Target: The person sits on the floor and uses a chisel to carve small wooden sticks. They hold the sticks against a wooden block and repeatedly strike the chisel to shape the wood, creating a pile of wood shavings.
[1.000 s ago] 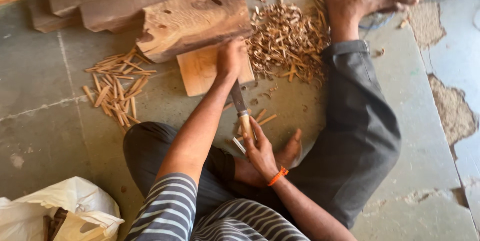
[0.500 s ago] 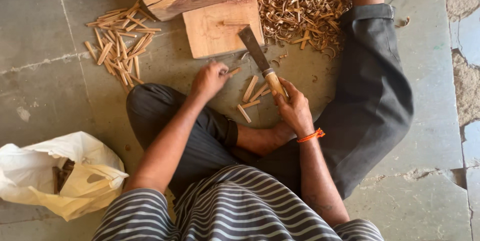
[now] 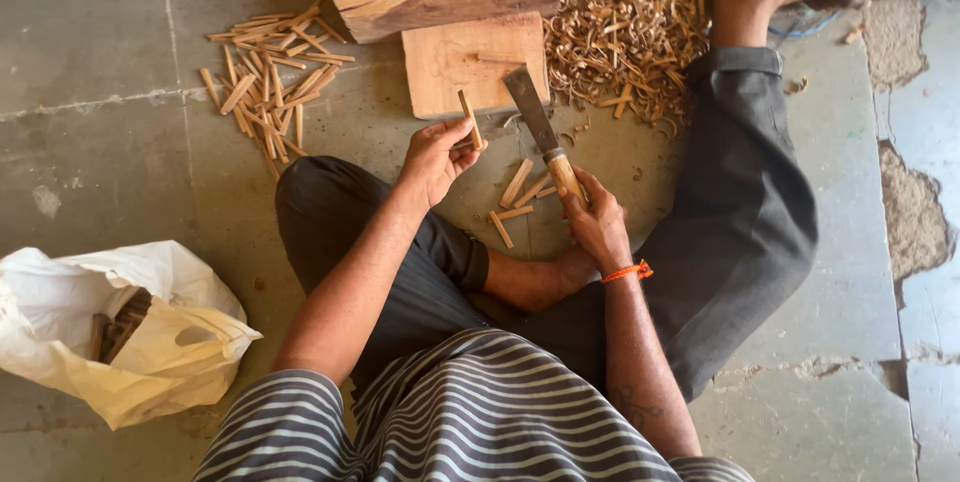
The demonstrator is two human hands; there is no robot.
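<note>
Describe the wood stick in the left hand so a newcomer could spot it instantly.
Find the flat square board on the floor ahead. Just below its lower edge, the left hand pinches one thin stick. Unlike the loose sticks lying nearby, it is held upright off the floor.

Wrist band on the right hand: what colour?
Orange band on the right hand; clearest in the head view.

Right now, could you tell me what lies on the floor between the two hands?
Head view: a few short wooden sticks lie on the floor between the left hand and right hand.
</note>
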